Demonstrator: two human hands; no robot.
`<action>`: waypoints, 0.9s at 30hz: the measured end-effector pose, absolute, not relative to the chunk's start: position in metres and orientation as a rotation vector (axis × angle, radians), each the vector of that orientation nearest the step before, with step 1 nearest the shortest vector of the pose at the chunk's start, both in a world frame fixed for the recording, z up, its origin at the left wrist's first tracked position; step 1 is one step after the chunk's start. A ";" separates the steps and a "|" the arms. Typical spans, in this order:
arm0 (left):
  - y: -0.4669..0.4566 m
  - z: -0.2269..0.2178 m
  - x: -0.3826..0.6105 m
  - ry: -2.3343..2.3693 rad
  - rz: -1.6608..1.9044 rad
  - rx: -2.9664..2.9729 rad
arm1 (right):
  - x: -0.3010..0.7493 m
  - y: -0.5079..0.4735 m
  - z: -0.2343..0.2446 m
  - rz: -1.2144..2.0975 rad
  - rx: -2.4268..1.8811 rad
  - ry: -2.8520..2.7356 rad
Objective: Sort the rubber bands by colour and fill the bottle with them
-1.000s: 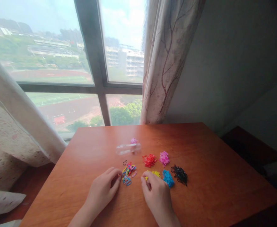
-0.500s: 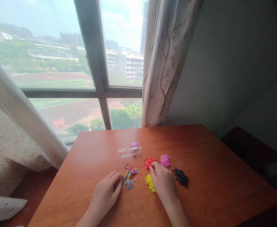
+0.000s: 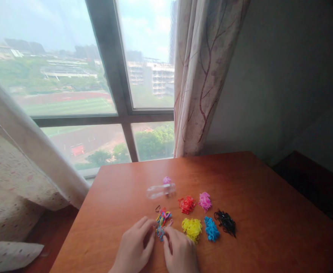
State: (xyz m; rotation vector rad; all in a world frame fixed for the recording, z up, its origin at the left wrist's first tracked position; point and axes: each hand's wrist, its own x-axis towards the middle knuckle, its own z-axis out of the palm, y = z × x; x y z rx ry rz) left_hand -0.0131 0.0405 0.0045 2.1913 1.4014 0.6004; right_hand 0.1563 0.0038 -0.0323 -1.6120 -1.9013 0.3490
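Observation:
A small heap of mixed-colour rubber bands (image 3: pixel 164 217) lies on the wooden table. My left hand (image 3: pixel 136 242) is at the heap's left edge, fingers curled and fingertips drawn in close to the bands; whatever they pinch is too small to make out. From the right, my right hand (image 3: pixel 180 248) reaches the near side of the same heap, its thumb and forefinger closed at the blue bands there. Sorted piles sit to the right: yellow bands (image 3: pixel 192 228), blue bands (image 3: pixel 211 229), red bands (image 3: pixel 187 204), pink bands (image 3: pixel 205 201) and black bands (image 3: pixel 225 222).
Behind the heap, a clear plastic container (image 3: pixel 157 190) lies on its side, with a pinkish-purple bundle (image 3: pixel 167 180) beside it. The table (image 3: pixel 121 189) meets a window at the back. Patterned curtains (image 3: pixel 203 76) hang at both sides.
My right hand has moved left and nearer, from over the red and yellow piles to the mixed heap, uncovering the blue pile. My left hand stays by the heap. The view has shifted slightly.

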 end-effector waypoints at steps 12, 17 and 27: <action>0.040 -0.001 -0.014 1.329 0.579 2.288 | 0.160 0.002 -0.039 0.291 -1.610 -1.926; 0.043 -0.004 -0.014 1.343 0.552 2.340 | 0.165 -0.006 -0.037 0.300 -1.566 -1.894; 0.043 -0.004 -0.015 1.354 0.531 2.348 | 0.250 -0.037 -0.038 0.241 -1.759 -1.417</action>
